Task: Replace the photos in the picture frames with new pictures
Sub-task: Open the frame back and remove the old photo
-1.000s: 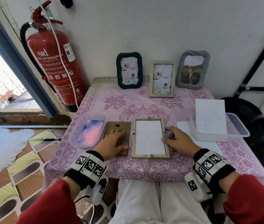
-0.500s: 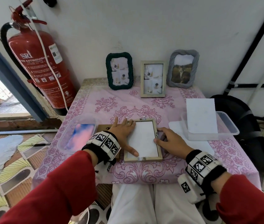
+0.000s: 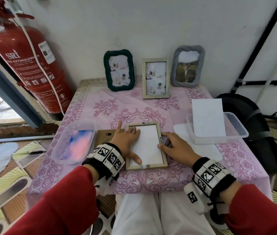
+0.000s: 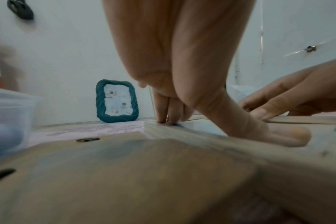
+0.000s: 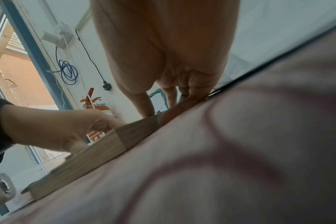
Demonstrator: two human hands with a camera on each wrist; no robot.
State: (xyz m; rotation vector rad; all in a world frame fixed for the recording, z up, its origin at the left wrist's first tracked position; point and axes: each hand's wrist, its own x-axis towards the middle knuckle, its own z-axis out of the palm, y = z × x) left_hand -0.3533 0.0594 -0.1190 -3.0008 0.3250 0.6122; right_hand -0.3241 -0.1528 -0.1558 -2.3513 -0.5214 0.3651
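Progress, judged left to right; clear plastic tub (image 3: 74,143) at the left edge of the pink floral tablecloth (image 3: 151,182) holds a pink-and-blue print; brown fibreboard backing panel (image 3: 103,137) lies loose beside it, so the pale wooden picture frame (image 3: 146,167) at the near middle is opened, face down, with a white sheet (image 3: 149,146) lying in its recess; whether that is the new picture's back I cannot tell; backing not yet refitted; along the wall stand a dark green rope frame (image 3: 119,70), a pale wooden upright frame (image 3: 156,78) and a grey rope frame (image 3: 187,66), all holding pictures; second clear tub (image 3: 236,131) at right holds a white sheet propped upright

Hands; left hand (image 3: 128,141) lies flat, fingers extended on the sheet's upper left, thumb pressing near the lower edge, gripping nothing; right hand (image 3: 173,146) rests against the frame's right rail, fingers loosely bent on the cloth, thumb touching the rail, not closed round it
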